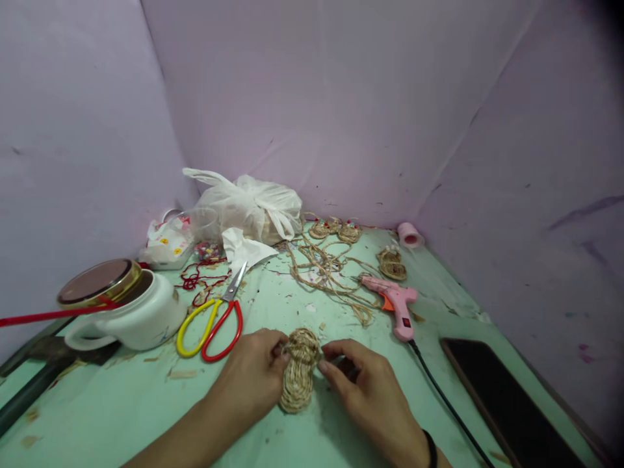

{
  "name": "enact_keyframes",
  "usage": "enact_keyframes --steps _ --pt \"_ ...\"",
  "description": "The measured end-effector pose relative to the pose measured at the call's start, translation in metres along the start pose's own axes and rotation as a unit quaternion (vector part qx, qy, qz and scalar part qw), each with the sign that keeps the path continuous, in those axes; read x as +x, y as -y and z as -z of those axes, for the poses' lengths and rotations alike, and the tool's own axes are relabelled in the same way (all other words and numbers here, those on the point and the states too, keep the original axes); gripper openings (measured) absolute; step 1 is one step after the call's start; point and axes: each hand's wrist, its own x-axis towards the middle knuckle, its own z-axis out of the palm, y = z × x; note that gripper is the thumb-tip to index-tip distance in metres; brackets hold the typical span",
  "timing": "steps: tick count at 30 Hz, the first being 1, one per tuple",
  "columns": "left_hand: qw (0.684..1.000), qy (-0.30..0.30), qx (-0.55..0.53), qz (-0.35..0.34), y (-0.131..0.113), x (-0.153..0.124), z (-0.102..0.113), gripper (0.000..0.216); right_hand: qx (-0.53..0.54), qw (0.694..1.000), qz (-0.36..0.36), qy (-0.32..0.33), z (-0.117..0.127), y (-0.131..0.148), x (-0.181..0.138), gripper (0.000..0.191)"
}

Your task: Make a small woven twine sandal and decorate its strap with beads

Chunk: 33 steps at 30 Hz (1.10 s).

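Note:
A small twine slipper lies on the table in front of me, with a raised coiled strap across its upper end. My left hand pinches its left edge by the strap, thumb and forefinger closed. On the opposite side, my right hand has thumb and forefinger curled at the strap's right edge; whether a loose strand is between them is too small to make out. Left of my hands are scissors with one yellow and one red handle. To the right lies a pink glue gun with an orange trigger.
Loose twine tangles behind my hands, near finished little slippers and another woven piece. A white teapot, hammer and red thread are left. A phone lies right, a plastic bag behind.

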Motion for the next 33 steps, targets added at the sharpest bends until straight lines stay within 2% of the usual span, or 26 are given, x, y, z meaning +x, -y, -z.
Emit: enact_keyframes --steps 3,6,8,11,13,17,21,24,27,30,33 --pt "0.999 -0.021 -0.048 -0.002 0.002 -0.001 -0.013 0.016 -0.026 0.996 0.082 -0.02 -0.01 0.001 -0.004 0.012" --pt "0.995 -0.028 -0.096 0.001 0.002 0.0 -0.021 0.01 -0.035 0.992 0.121 -0.022 -0.013 0.0 -0.005 0.016" --pt "0.993 -0.008 -0.121 0.004 -0.001 0.002 -0.023 0.005 -0.016 0.992 0.12 -0.034 -0.012 -0.001 -0.003 0.014" --pt "0.987 0.031 -0.156 0.004 -0.006 0.004 -0.024 0.005 0.007 0.994 0.072 -0.081 -0.008 -0.003 0.0 0.01" --pt "0.986 0.041 -0.162 -0.002 -0.008 0.006 -0.026 0.007 0.003 0.995 0.052 -0.09 -0.005 -0.004 0.001 0.009" --pt "0.988 0.025 -0.153 -0.002 -0.008 0.007 -0.031 0.009 -0.018 0.994 0.082 -0.076 -0.004 -0.005 0.002 0.009" --pt "0.99 0.024 -0.135 -0.015 -0.008 0.005 -0.032 0.007 -0.05 0.989 0.1 -0.098 -0.005 -0.003 0.002 0.009" --pt "0.993 0.04 -0.101 -0.04 -0.01 0.003 -0.027 0.006 -0.016 0.992 0.094 -0.082 -0.002 -0.002 0.003 0.008" --pt "0.995 0.037 -0.064 -0.064 -0.011 0.004 -0.021 0.006 0.054 0.995 0.058 -0.058 0.003 -0.004 0.006 0.02" --pt "0.996 0.01 -0.04 -0.082 -0.012 0.006 -0.017 0.006 0.064 0.995 0.075 -0.031 0.006 -0.01 0.012 0.024" --pt "0.994 0.005 -0.072 -0.078 -0.01 0.01 -0.018 0.005 0.09 0.992 0.086 -0.005 0.006 -0.014 0.018 0.02"
